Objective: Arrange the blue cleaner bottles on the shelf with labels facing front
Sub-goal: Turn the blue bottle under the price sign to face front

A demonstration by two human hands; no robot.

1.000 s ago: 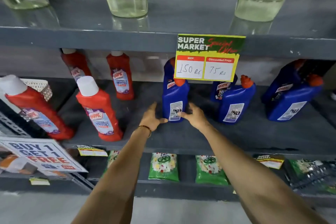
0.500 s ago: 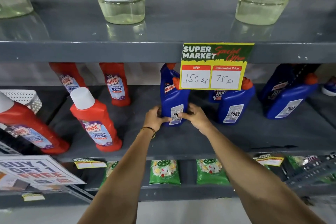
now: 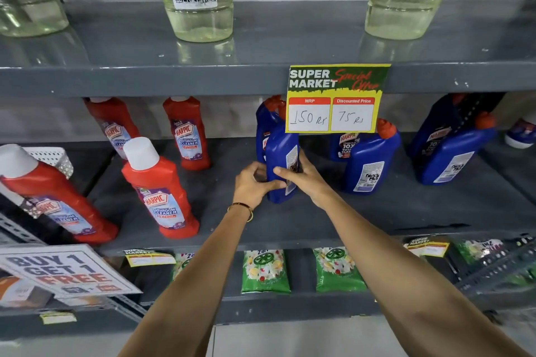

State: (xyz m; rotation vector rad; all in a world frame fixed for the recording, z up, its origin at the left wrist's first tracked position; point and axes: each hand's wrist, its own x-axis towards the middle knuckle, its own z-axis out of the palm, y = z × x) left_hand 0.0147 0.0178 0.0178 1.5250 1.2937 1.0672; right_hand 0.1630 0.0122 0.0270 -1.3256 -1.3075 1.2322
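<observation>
Setting: grey metal shop shelving, middle shelf (image 3: 377,211) holding cleaner bottles, price card (image 3: 338,98) clipped to the shelf edge above.
Left hand (image 3: 251,185): wrapped round the lower left side of the front blue bottle (image 3: 280,159), fingers closed on it; thin bangle (image 3: 242,209) at the wrist.
Right hand (image 3: 304,178): clasped on the same bottle's right side, thumb across its front, fingers behind.
Held bottle: upright, at mid-shelf just under the price card, red cap partly hidden by it; narrow edge toward the camera, white back label with small print and a code turned to the right.
Just behind: second blue bottle (image 3: 262,130), front label partly showing.
Further right: blue bottle (image 3: 368,165) and another (image 3: 452,153), both showing white back labels, each with a bottle behind it.
Left side: red bathroom-cleaner bottles (image 3: 161,191), brand labels mostly frontward.
Step in hand: most likely mid-turn on the first blue bottle.
Next move: probably further rotation until the brand label faces out, base kept flat on the shelf, clear of the bottle behind.
Remaining: at least two front bottles to the right not yet turned.
</observation>
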